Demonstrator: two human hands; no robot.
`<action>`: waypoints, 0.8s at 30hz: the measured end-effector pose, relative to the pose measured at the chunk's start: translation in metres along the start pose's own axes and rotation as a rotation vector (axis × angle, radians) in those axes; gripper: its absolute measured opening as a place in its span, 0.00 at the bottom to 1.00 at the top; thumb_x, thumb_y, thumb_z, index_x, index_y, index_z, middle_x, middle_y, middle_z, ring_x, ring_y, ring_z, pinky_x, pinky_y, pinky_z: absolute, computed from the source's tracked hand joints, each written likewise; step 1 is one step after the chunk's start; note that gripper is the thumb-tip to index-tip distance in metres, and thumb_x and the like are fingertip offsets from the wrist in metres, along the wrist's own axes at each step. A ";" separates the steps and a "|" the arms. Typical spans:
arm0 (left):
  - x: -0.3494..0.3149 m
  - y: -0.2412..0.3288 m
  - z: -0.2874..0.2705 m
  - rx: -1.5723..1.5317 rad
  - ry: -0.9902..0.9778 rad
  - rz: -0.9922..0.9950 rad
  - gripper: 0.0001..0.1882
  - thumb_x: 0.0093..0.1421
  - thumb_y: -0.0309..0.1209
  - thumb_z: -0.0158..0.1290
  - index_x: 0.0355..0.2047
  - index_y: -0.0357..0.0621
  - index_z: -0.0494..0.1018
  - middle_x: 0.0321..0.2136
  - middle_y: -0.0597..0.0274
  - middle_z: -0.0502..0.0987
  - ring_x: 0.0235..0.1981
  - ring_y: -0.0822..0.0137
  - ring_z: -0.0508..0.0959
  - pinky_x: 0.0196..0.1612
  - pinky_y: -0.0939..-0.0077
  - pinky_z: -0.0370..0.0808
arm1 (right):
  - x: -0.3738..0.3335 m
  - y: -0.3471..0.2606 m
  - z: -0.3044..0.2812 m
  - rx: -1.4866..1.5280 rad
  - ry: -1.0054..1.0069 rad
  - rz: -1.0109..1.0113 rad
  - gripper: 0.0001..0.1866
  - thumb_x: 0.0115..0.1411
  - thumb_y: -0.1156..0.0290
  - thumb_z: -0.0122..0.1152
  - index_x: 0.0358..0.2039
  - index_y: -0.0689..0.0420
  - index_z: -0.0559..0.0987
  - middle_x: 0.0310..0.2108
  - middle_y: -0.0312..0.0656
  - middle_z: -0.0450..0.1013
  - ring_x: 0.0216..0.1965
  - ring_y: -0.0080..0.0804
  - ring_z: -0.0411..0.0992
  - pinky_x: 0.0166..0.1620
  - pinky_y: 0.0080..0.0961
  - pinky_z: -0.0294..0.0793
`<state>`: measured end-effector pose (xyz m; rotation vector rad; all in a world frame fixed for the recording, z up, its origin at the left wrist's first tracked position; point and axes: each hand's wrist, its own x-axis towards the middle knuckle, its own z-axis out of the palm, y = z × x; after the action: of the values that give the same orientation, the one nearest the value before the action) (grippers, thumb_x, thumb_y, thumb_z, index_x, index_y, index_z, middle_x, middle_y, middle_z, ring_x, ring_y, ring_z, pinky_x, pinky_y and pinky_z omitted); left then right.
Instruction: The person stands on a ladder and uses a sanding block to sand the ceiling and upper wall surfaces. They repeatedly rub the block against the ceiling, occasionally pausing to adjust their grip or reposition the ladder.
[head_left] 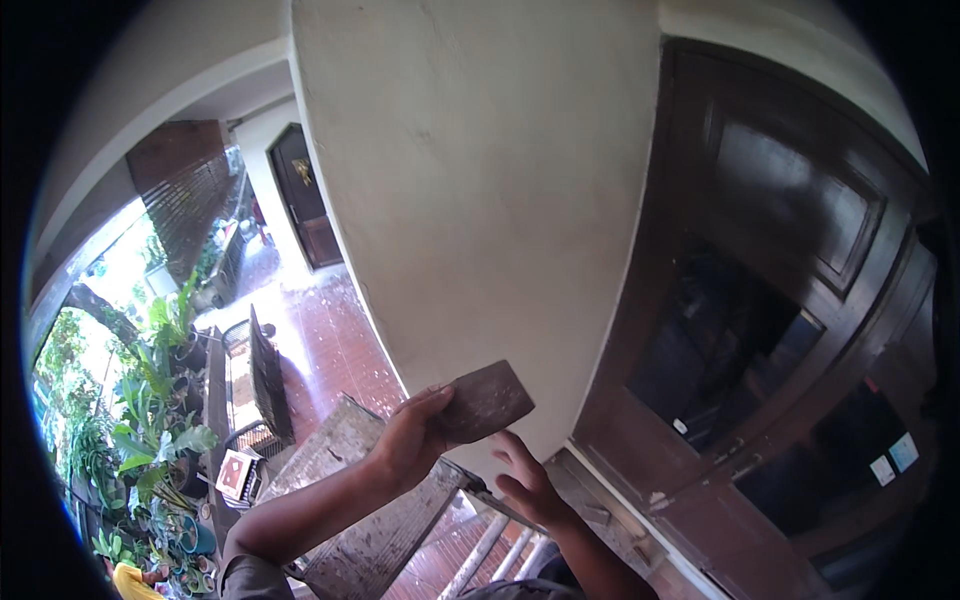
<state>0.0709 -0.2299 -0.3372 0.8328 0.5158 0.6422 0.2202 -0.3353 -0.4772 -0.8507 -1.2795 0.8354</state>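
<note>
My left hand (412, 437) grips the near left end of a flat brown rectangular piece (490, 402), with its thumb on top. The piece looks like folded sandpaper and has pale dusty specks on its face. It is held tilted in front of a cream plastered wall (480, 200). Just below its lower right edge is my right hand (525, 485), fingers apart and nothing visible in it. Whether a right fingertip touches the piece, I cannot tell.
Below my arms stands a paint-spattered wooden platform (330, 480), with pale rails (475, 555) beside it. Dark brown panelled doors (720, 330) flank the wall on the right. Potted plants (165, 440) line the left, and a person in yellow (135, 582) is at lower left.
</note>
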 end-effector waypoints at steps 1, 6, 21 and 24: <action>0.000 -0.008 0.002 0.001 -0.023 -0.020 0.15 0.68 0.33 0.42 0.49 0.33 0.65 0.46 0.50 0.73 0.47 0.59 0.77 0.54 0.63 0.75 | 0.006 -0.006 0.009 0.009 0.051 -0.034 0.38 0.62 0.54 0.57 0.64 0.60 0.55 0.62 0.48 0.58 0.64 0.39 0.56 0.62 0.40 0.57; -0.004 -0.043 -0.001 -0.003 0.001 -0.093 0.09 0.68 0.32 0.43 0.40 0.39 0.68 0.38 0.55 0.77 0.38 0.62 0.81 0.42 0.68 0.81 | 0.016 -0.016 0.034 0.180 0.328 -0.150 0.35 0.64 0.53 0.53 0.62 0.65 0.57 0.58 0.48 0.61 0.60 0.34 0.60 0.61 0.33 0.58; 0.001 -0.095 -0.019 0.689 -0.264 -0.004 0.11 0.63 0.27 0.54 0.44 0.34 0.71 0.38 0.59 0.78 0.42 0.72 0.77 0.45 0.76 0.75 | -0.056 -0.027 0.004 -0.130 0.636 0.170 0.13 0.64 0.66 0.56 0.40 0.64 0.75 0.34 0.36 0.74 0.36 0.19 0.68 0.40 0.22 0.68; -0.002 -0.102 -0.024 0.796 -0.371 0.063 0.11 0.62 0.28 0.55 0.43 0.36 0.73 0.37 0.59 0.78 0.41 0.71 0.77 0.43 0.74 0.76 | -0.076 -0.026 0.000 -0.170 0.582 0.137 0.11 0.63 0.68 0.57 0.41 0.63 0.76 0.33 0.37 0.74 0.34 0.18 0.67 0.38 0.22 0.68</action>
<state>0.0857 -0.2710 -0.4322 1.6864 0.4005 0.3092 0.2140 -0.4149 -0.4880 -1.2216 -0.7886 0.5270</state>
